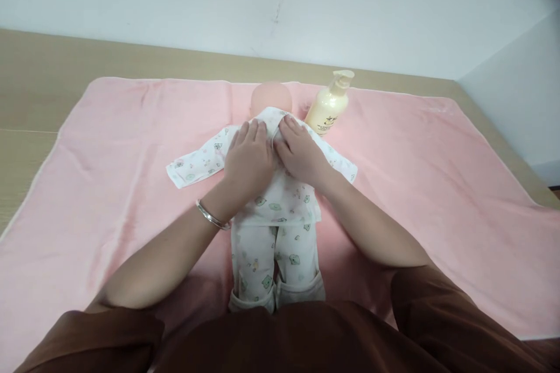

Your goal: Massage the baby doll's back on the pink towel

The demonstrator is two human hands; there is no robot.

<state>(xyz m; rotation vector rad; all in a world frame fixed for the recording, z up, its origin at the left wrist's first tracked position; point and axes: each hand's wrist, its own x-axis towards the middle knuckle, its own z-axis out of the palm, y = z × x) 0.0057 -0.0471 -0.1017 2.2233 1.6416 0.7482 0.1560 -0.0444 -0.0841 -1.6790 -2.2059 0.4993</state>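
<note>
A doll point(282, 213) lies stretched out in the middle of a pink mat, its head point(272, 98) at the far end and its legs toward the near edge. The head is bare, smooth and rounded; which way it faces is hard to tell. The doll wears a white long-sleeved top point(282, 189) and matching trousers point(297, 250), both printed with small green animal faces and other little figures. The sleeves spread out to left and right, and the trouser legs end in plain, wider cuffs.

Both hands rest on the upper part of the top, side by side, fingers fairly straight and palms down. The left hand point(249, 157) lies flat with nothing seen in its hold, and the right hand point(301, 154) lies over the cloth near the neckline. A silver bracelet point(212, 217) circles the left wrist.

Just right of the head is a pale yellow pump bottle point(326, 108) with dark print; its contents cannot be seen, and its base is partly hidden.

The creased mat point(437, 175) covers much of a wooden worktop point(26, 99), with a pale, marked wall point(175, 6) beyond. Brown clothing point(280, 341) fills the near edge.
</note>
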